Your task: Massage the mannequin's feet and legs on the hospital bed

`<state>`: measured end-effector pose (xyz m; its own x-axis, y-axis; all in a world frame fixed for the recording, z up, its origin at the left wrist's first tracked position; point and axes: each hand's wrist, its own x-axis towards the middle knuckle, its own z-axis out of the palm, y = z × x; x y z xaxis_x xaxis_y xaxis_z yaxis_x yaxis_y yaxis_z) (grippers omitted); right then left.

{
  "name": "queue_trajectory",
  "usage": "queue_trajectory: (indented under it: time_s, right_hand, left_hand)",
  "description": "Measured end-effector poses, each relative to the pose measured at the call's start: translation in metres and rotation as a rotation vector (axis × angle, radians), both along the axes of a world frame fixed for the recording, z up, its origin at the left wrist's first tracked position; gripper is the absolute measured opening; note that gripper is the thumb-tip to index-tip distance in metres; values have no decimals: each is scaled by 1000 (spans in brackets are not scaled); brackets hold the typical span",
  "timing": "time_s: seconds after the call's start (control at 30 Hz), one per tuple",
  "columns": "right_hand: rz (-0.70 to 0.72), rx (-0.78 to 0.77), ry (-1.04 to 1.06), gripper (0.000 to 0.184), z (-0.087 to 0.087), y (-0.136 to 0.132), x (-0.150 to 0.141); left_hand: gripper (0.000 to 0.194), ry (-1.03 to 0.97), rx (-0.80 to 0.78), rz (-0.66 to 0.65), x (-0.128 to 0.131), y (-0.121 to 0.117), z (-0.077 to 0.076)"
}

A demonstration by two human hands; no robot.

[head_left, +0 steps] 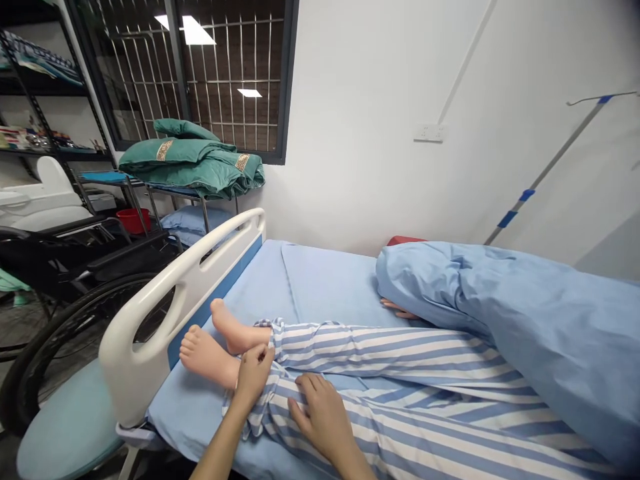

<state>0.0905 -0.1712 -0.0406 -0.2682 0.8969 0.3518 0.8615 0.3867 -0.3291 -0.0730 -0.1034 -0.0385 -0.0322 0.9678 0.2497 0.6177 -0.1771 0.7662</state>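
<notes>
A manikin lies on a hospital bed in blue-and-white striped trousers (400, 360), its bare feet (210, 353) pointing at the white footboard (170, 293). My left hand (254, 373) is closed, pinching the hem of the nearer trouser leg at the ankle. My right hand (320, 413) rests flat on the same trouser leg just up the shin, fingers spread. A light blue quilt (525, 313) covers the manikin's upper body; one of its hands (397, 308) shows at the quilt's edge.
A black wheelchair (75, 287) stands left of the footboard, a light blue stool seat (65, 427) in front of it. Folded green bedding (195, 163) lies on a trolley under the barred window. A drip pole (550, 167) leans against the right wall.
</notes>
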Motion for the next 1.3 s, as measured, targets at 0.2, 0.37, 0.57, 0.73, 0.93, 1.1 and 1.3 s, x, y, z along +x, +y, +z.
queue_trajectory:
  time_s: [0.2, 0.37, 0.57, 0.73, 0.93, 1.1, 1.3]
  right_hand:
    - [9, -36, -26, 17, -1, 2, 0]
    - [10, -33, -24, 18, -1, 3, 0]
    - [-3, -30, -27, 17, -1, 1, -2]
    - [-17, -30, -23, 17, 0, -1, -4]
    - [-8, 0, -22, 17, 2, -3, -5]
    - [-21, 10, -20, 16, 1, -2, -5]
    - [-7, -28, 48, 17, 1, 1, -3]
  left_hand:
    - [21, 476, 111, 53, -3, -3, -22]
    - [19, 556, 165, -74, -24, -2, -20]
    - [20, 581, 145, -89, -25, -4, -16]
    - [21, 594, 135, -89, -23, -5, -14]
    - [22, 617, 135, -70, -24, -7, -12]
    - [24, 621, 115, -81, -24, -8, -10]
    - [23, 638, 163, -84, -25, -6, -15]
